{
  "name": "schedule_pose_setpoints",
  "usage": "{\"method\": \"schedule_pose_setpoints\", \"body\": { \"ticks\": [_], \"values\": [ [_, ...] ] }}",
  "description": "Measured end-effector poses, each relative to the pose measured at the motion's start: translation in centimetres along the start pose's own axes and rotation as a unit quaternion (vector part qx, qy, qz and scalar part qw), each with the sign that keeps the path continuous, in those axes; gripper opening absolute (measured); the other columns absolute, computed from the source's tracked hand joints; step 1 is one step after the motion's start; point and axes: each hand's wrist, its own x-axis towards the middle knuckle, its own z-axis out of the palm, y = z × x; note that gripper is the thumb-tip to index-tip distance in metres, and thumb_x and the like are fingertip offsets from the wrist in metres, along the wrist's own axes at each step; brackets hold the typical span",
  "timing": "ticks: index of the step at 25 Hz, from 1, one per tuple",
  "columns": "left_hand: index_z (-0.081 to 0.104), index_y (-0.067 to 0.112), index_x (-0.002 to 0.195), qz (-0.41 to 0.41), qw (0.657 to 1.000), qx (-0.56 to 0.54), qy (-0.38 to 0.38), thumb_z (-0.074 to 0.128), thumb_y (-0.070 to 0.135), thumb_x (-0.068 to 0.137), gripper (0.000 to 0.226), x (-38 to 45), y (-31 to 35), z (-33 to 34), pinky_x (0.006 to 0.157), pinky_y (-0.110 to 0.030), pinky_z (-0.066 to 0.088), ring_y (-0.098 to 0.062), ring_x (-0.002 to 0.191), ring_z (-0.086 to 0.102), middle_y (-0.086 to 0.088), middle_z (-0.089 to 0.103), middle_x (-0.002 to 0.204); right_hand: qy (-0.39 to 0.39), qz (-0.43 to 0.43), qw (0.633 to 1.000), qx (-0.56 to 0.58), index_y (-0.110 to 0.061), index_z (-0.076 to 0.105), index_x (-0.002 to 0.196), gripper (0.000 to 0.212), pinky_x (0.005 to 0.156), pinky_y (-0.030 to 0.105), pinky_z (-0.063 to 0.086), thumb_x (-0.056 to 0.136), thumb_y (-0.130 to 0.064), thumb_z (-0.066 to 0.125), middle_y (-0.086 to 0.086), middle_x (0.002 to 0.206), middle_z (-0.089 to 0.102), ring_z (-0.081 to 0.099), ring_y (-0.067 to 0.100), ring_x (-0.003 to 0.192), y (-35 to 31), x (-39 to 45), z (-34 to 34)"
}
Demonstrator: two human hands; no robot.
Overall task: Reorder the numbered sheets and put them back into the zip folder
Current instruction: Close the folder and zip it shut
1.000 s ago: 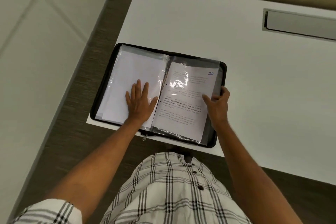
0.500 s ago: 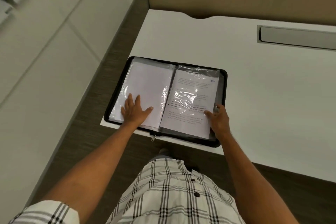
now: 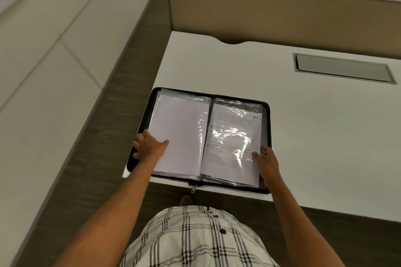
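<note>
The black zip folder (image 3: 269, 119) lies open near the front left corner of the white desk (image 3: 314, 132). Its left side shows a blank white sheet (image 3: 180, 119) in a clear sleeve. On the right side a printed sheet (image 3: 230, 119) marked "10" sits under a glossy sleeve. My left hand (image 3: 147, 146) grips the folder's left edge, thumb on the blank sheet and fingers curled around the rim. My right hand (image 3: 268, 161) holds the lower right edge, thumb on the printed sheet. The zip pull (image 3: 193, 188) hangs over the desk's front edge.
A grey recessed cable flap (image 3: 342, 69) sits in the desk at the back right. A beige partition (image 3: 260, 13) closes off the desk's far side. To the left of the desk there is a drop to the brown floor (image 3: 104, 136).
My left hand slid from the middle of the blank sheet to the folder's left edge. My right hand moved down along the right edge. The camera tilted up and back.
</note>
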Motion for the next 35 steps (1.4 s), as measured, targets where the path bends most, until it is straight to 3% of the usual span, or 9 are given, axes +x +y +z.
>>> {"method": "schedule_pose_setpoints", "body": {
  "ticks": [4, 9, 13, 19, 24, 28, 30, 32, 35],
  "values": [
    [0.047, 0.01, 0.136, -0.015, 0.986, -0.161, -0.039, 0.08, 0.042, 0.073, 0.078, 3.3, -1.9, -0.4, 0.093, -0.054, 0.055, -0.038, 0.113, 0.061, -0.016, 0.055, 0.135, 0.013, 0.014, 1.0, 0.01, -0.015, 0.05, 0.141, 0.04, 0.083, 0.039, 0.057, 0.104, -0.022, 0.063, 0.005, 0.127, 0.062, 0.066, 0.023, 0.1, -0.3, 0.2, 0.3],
    [0.063, 0.001, 0.124, -0.006, 0.937, -0.314, -0.154, 0.068, 0.021, 0.096, 0.035, 3.3, -1.6, -2.6, 0.089, -0.036, 0.051, -0.028, 0.102, 0.064, -0.009, 0.068, 0.109, 0.011, 0.027, 0.999, 0.018, -0.013, 0.055, 0.134, 0.031, 0.07, 0.032, 0.055, 0.104, -0.017, 0.062, 0.007, 0.121, 0.067, 0.069, 0.019, 0.093, -0.6, 0.0, 0.5],
    [0.063, 0.012, 0.126, 0.021, 0.866, -0.384, -0.319, 0.07, 0.017, 0.096, 0.031, 1.7, -0.7, -6.2, 0.094, -0.046, 0.055, -0.032, 0.11, 0.068, -0.013, 0.074, 0.114, 0.004, 0.043, 0.999, 0.014, -0.012, 0.06, 0.121, 0.018, 0.064, 0.027, 0.052, 0.104, -0.018, 0.061, 0.007, 0.114, 0.069, 0.069, 0.018, 0.09, -1.1, -0.1, 0.3],
    [0.066, 0.007, 0.123, 0.049, 0.797, -0.432, -0.419, 0.064, 0.015, 0.098, 0.027, -2.7, 4.7, -6.3, 0.103, -0.056, 0.051, -0.038, 0.111, 0.068, -0.02, 0.073, 0.118, -0.018, 0.064, 0.997, 0.039, -0.009, 0.063, 0.111, 0.013, 0.069, 0.035, 0.057, 0.106, -0.019, 0.057, 0.011, 0.109, 0.073, 0.073, 0.029, 0.093, -1.7, -0.2, -0.5],
    [0.063, 0.014, 0.132, 0.132, 0.84, -0.302, -0.432, 0.061, 0.026, 0.102, 0.033, -7.6, 10.8, 0.6, 0.11, -0.046, 0.047, -0.028, 0.12, 0.065, -0.009, 0.071, 0.125, -0.046, 0.065, 0.992, 0.099, -0.007, 0.065, 0.11, 0.027, 0.089, 0.049, 0.062, 0.11, -0.03, 0.05, 0.015, 0.109, 0.075, 0.075, 0.031, 0.096, -1.5, -0.7, -0.9],
    [0.069, 0.022, 0.112, 0.194, 0.865, -0.208, -0.413, 0.05, 0.026, 0.106, 0.02, -10.4, 13.4, 4.6, 0.079, -0.019, 0.049, -0.009, 0.097, 0.061, 0.006, 0.066, 0.11, -0.082, 0.025, 0.982, 0.169, -0.006, 0.069, 0.111, 0.041, 0.081, 0.044, 0.064, 0.111, -0.039, 0.045, 0.012, 0.098, 0.079, 0.078, 0.029, 0.089, -2.4, -2.0, -1.4],
    [0.067, 0.029, 0.125, 0.224, 0.879, -0.168, -0.387, 0.053, 0.036, 0.103, 0.026, -10.9, 13.6, 6.1, 0.094, -0.026, 0.047, -0.011, 0.116, 0.057, 0.008, 0.062, 0.129, -0.073, 0.025, 0.978, 0.194, -0.008, 0.071, 0.109, 0.046, 0.08, 0.046, 0.064, 0.111, -0.044, 0.042, 0.012, 0.097, 0.079, 0.078, 0.029, 0.089, -2.2, -1.8, -1.4],
    [0.065, 0.041, 0.126, 0.264, 0.896, -0.095, -0.343, 0.054, 0.052, 0.096, 0.034, -10.7, 13.0, 7.5, 0.117, -0.046, 0.034, -0.016, 0.133, 0.051, 0.009, 0.056, 0.145, -0.058, 0.037, 0.976, 0.208, -0.014, 0.071, 0.115, 0.05, 0.08, 0.038, 0.06, 0.112, -0.049, 0.036, 0.007, 0.106, 0.078, 0.076, 0.025, 0.097, -1.6, -1.4, -1.3],
    [0.066, 0.041, 0.126, 0.306, 0.899, -0.072, -0.305, 0.053, 0.047, 0.099, 0.031, -10.7, 11.3, 7.9, 0.121, -0.047, 0.03, -0.017, 0.139, 0.049, 0.009, 0.053, 0.15, -0.015, -0.014, 0.993, 0.113, -0.015, 0.048, 0.147, 0.046, 0.095, 0.033, 0.051, 0.107, -0.038, 0.056, -0.001, 0.136, 0.059, 0.061, 0.02, 0.119, 0.1, -0.9, -0.9]
  ]
}}
